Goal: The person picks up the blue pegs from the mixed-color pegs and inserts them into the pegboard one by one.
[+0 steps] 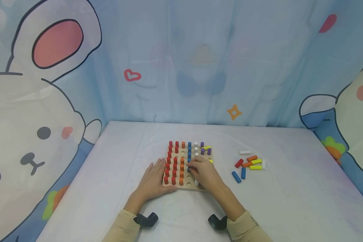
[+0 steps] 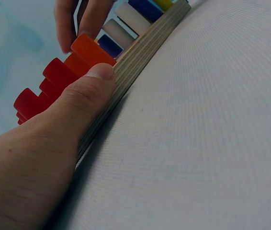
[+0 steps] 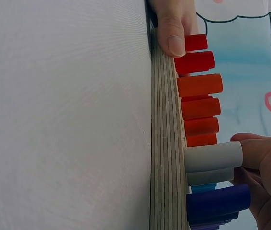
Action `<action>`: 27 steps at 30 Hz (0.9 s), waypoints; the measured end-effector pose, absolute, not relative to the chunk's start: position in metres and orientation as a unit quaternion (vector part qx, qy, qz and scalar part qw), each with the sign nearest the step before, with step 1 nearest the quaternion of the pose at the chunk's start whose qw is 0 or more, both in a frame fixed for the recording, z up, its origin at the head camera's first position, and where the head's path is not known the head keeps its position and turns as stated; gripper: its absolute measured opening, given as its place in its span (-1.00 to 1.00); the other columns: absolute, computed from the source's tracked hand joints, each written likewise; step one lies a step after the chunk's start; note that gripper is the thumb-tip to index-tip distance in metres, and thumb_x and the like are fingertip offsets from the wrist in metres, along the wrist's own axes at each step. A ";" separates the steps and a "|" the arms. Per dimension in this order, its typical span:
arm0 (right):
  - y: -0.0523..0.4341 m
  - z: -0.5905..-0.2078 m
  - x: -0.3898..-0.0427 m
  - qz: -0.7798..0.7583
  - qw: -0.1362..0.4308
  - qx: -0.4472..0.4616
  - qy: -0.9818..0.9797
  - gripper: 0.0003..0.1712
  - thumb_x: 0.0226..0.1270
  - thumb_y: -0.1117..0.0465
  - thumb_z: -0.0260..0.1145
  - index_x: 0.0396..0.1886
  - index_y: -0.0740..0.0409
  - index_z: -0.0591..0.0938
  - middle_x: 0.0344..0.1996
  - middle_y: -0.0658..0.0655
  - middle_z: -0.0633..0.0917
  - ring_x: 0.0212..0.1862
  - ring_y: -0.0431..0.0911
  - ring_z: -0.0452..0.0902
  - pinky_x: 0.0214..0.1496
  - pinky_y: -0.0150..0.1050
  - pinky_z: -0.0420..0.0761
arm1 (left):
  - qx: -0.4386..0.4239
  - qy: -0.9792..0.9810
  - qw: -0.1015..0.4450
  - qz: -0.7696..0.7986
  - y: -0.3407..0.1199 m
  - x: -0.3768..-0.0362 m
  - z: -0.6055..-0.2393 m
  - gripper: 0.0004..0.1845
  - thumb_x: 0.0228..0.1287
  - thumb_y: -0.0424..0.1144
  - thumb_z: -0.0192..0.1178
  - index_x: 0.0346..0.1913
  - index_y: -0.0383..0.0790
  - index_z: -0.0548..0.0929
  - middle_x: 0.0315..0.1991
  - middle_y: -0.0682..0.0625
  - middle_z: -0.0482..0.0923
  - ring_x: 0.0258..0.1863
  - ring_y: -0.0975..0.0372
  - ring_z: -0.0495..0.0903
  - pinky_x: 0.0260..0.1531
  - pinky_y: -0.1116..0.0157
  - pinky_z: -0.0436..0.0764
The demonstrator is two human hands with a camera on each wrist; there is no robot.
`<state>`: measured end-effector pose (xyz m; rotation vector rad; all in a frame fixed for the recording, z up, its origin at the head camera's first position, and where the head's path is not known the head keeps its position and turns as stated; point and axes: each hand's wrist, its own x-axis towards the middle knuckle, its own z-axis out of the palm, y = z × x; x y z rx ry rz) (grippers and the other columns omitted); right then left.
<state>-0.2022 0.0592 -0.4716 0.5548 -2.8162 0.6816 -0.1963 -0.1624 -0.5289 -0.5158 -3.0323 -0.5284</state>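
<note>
Head view: pegboard (image 1: 190, 188) holds purple, white, blue, orange, red pegs (image 1: 173, 180).

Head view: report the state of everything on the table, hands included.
Pegboard: flat on the table, some holes empty
Seated pegs: upright
Far-side yellow peg: tilted on the board
Loose pegs: lying right of the board
Left hand: resting against the board
Right hand: apparently pinching a blue peg

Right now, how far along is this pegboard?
Done, it seems: the leftmost red column looks full. In hand: the left hand rests against the pegboard; the right hand is at the blue column, its grip partly hidden. Remaining: empty holes at that column's near end, and loose pegs lying to the right.
</note>
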 end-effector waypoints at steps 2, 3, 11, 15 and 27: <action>0.059 -0.472 -0.202 0.229 0.097 0.187 -0.950 -0.76 0.11 0.25 0.45 -0.17 0.01 0.75 -0.18 -0.03 0.68 -0.07 -0.16 0.61 0.04 -0.27 0.64 | -0.165 -0.971 0.009 -0.171 -0.162 -0.196 -0.528 0.25 -0.10 0.63 -0.05 0.50 -0.20 -0.01 0.52 -0.03 -0.01 0.52 0.17 -0.08 0.49 0.06 -0.08; 0.059 -0.472 -0.202 0.228 0.098 0.186 -0.951 -0.76 0.11 0.25 0.45 -0.18 0.01 0.75 -0.18 -0.03 0.68 -0.07 -0.16 0.61 0.04 -0.27 0.64 | -0.165 -0.971 0.009 -0.171 -0.162 -0.196 -0.528 0.25 -0.10 0.63 -0.04 0.50 -0.20 -0.01 0.52 -0.03 -0.01 0.52 0.17 -0.08 0.49 0.06 -0.08; 0.060 -0.469 -0.202 0.225 0.089 0.177 -0.954 -0.73 0.11 0.24 0.45 -0.15 0.01 0.73 -0.17 -0.03 0.68 -0.11 -0.19 0.61 -0.03 -0.30 0.66 | -0.166 -0.971 0.008 -0.171 -0.162 -0.196 -0.527 0.25 -0.10 0.62 -0.03 0.50 -0.20 -0.01 0.52 -0.03 -0.01 0.52 0.17 -0.08 0.49 0.06 -0.07; 0.065 -0.465 -0.202 0.237 0.090 0.165 -0.953 -0.74 0.12 0.24 0.44 -0.14 0.01 0.73 -0.16 -0.02 0.68 -0.10 -0.16 0.64 -0.06 -0.30 0.67 | -0.166 -0.971 0.009 -0.174 -0.162 -0.196 -0.528 0.25 -0.11 0.63 -0.03 0.50 -0.20 -0.01 0.52 -0.03 -0.01 0.52 0.17 -0.08 0.49 0.05 -0.06; 0.081 -0.459 -0.210 0.248 0.099 0.120 -0.956 -0.77 0.19 0.18 0.40 -0.13 0.00 0.72 -0.17 0.03 0.67 -0.13 -0.07 0.66 -0.11 -0.20 0.70 | -0.166 -0.970 0.002 -0.179 -0.162 -0.195 -0.526 0.25 -0.10 0.62 -0.02 0.50 -0.21 -0.01 0.52 -0.04 -0.02 0.52 0.16 -0.09 0.49 0.05 -0.08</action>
